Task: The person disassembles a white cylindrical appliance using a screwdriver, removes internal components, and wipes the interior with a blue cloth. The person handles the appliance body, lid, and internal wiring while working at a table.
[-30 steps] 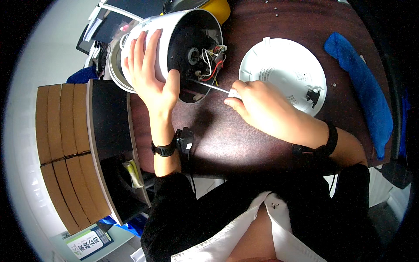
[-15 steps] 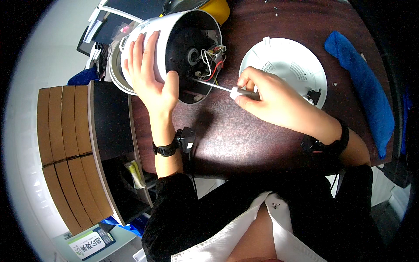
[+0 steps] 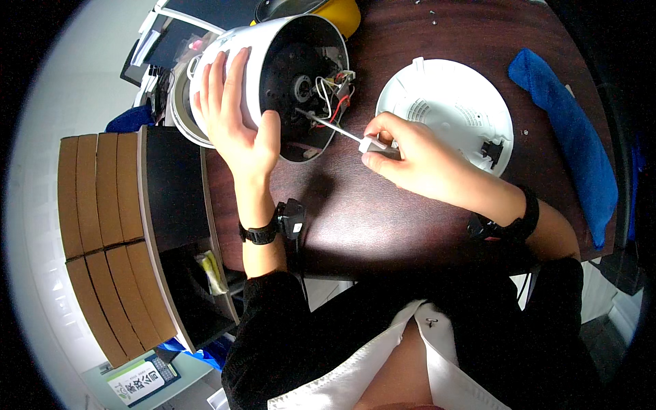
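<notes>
1. The white appliance housing lies tipped on its side at the upper left of the dark wooden table, its open underside facing right.
2. The person's left hand lies over the housing's side, fingers slightly spread and not wrapped round it, thumb beside the rim.
3. The right hand pinches the screwdriver near the front of its handle between thumb and forefinger; how the other fingers sit cannot be told.
4. Done so far: the round white base cover is off and lies apart on the table, inner face up, with a black socket at its edge. Small metal bits, perhaps screws, lie beyond it.
5. Not done: the wiring is in the opening, and the inner parts look largely in place.
6. The screwdriver's shaft reaches into the underside, so the work seems partway through; whether its tip sits in a screw cannot be told.
</notes>
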The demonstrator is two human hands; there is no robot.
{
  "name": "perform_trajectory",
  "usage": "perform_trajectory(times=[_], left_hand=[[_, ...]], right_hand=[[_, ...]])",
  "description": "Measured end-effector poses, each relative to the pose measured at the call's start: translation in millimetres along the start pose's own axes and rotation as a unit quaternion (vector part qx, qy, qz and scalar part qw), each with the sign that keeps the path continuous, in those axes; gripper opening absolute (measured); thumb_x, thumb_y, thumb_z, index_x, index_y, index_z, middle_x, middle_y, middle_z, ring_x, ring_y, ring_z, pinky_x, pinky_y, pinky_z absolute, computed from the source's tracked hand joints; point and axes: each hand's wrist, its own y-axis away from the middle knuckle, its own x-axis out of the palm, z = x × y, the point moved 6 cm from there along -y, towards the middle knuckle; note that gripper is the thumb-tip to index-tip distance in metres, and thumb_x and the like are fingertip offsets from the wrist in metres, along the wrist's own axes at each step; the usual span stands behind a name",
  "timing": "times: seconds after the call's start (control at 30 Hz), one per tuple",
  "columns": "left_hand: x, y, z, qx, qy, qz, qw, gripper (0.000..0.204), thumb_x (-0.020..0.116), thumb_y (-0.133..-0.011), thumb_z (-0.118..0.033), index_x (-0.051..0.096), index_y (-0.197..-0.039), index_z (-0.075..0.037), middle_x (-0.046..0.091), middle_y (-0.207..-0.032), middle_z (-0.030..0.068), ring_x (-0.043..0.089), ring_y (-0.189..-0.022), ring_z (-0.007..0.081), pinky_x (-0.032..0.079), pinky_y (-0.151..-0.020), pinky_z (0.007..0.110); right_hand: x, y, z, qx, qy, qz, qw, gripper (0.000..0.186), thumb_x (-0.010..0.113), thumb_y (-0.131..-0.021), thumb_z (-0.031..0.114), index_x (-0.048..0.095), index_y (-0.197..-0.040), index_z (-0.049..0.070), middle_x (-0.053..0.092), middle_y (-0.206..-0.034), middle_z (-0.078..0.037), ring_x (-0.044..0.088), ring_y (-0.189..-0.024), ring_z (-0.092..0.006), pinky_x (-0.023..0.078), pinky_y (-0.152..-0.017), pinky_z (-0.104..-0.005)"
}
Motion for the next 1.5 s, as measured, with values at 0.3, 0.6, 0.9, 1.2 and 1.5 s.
perform_trajectory(times=[0.3,0.6,0.9,1.2,1.5], left_hand=[[-0.2,0.7,-0.5,-0.007,-0.004,0.003,1.0,0.068,0.05,-0.055,-0.021,0.057,-0.122,-0.012,0.048,-0.129,0.0195,0.038,-0.127,0.035,0.015,-0.109,0.046],[0.6,-1.5,-5.4,-0.001,-0.01,0.016,1.0,0.067,0.048,-0.056,-0.017,0.057,-0.122,-0.006,0.05,-0.129,0.0192,0.037,-0.128,0.034,0.019,-0.109,0.045],[0.5,0.4,-1.1,-0.001,-0.01,0.0,1.0,0.067,0.05,-0.054,-0.019,0.059,-0.12,-0.012,0.051,-0.127,0.0186,0.039,-0.125,0.0355,0.017,-0.108,0.046],[-0.5,-1.2,-3.4,-0.001,-0.018,0.006,1.0,0.067,0.049,-0.055,-0.017,0.059,-0.121,-0.01,0.051,-0.128,0.0184,0.038,-0.126,0.0348,0.018,-0.108,0.045],[0.1,-0.3,-1.3,-0.006,-0.002,-0.002,1.0,0.066,0.051,-0.054,-0.018,0.059,-0.12,-0.013,0.051,-0.127,0.0176,0.039,-0.125,0.0354,0.017,-0.108,0.046]], right_hand=[[8.1,0.4,-3.0,-0.026,0.0,0.0,1.0,0.025,0.064,-0.082,0.018,0.051,-0.092,-0.001,0.063,-0.086,-0.02,0.063,-0.082,-0.0339,0.049,-0.072,-0.0388],[26.3,-0.3,0.3,0.027,0.022,0.062,0.997,0.022,0.058,-0.088,0.019,0.053,-0.097,0.0,0.062,-0.075,-0.018,0.063,-0.068,-0.0307,0.047,-0.06,-0.0387],[23.0,-1.2,14.7,0.003,0.092,0.078,0.993,0.021,0.055,-0.089,0.016,0.052,-0.101,0.0,0.062,-0.076,-0.021,0.063,-0.067,-0.0334,0.048,-0.058,-0.0411],[21.7,-1.2,17.1,-0.081,0.307,0.058,0.947,0.018,0.053,-0.09,0.013,0.051,-0.1,-0.002,0.061,-0.069,-0.018,0.063,-0.055,-0.0306,0.049,-0.046,-0.037],[23.5,-6.1,1.3,0.197,-0.098,0.163,0.962,0.031,0.047,-0.094,0.028,0.055,-0.085,-0.001,0.059,-0.064,-0.019,0.058,-0.051,-0.0319,0.047,-0.047,-0.0391]])
